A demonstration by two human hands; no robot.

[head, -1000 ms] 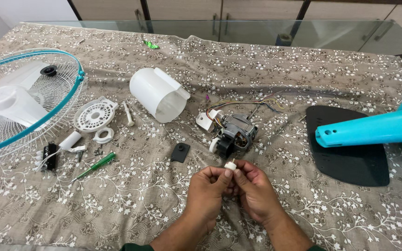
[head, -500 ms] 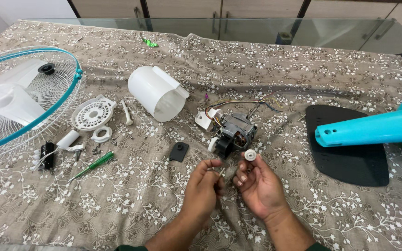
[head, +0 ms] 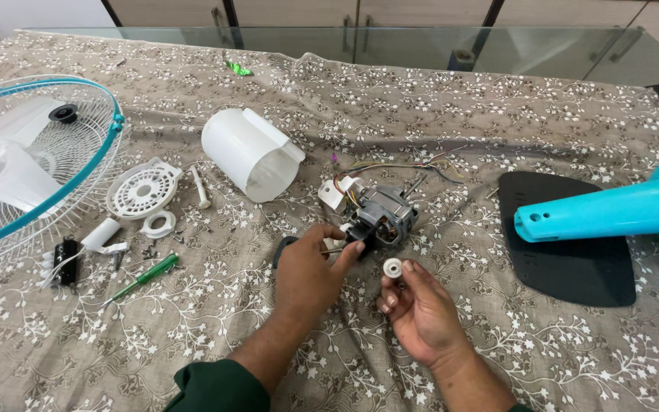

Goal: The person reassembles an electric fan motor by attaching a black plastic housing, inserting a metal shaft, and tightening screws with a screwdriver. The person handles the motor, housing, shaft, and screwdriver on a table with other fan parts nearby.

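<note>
The counter [head: 497,53] is seen spread with a floral cloth [head: 543,130], a strip of bare glass left showing along the far edge. At the left the fan guard [head: 78,191] is cut off by the frame, and the turquoise fan stand [head: 604,210] is cut off at the right, its neck laid over a black base plate [head: 566,259]. Open cloth is left in the near left corner and between the hands and the base plate. The white cylindrical cover [head: 249,156] is laid on its side, open end turned towards the camera. The fan motor [head: 379,214] is found at mid-counter, coloured wires trailing off to the far right; its long axis is run from near left to far right. The left hand [head: 310,267] is reached onto the near end of the motor, fingers closed on a small part there; what is gripped cannot be made out. A black pad beneath that hand is mostly hidden. The right hand [head: 421,309] is held palm up just near of the motor, a small white round knob [head: 393,268] pinched at the fingertips, its flat face tilted up. A green screwdriver [head: 143,278] is left lying well to the left
</note>
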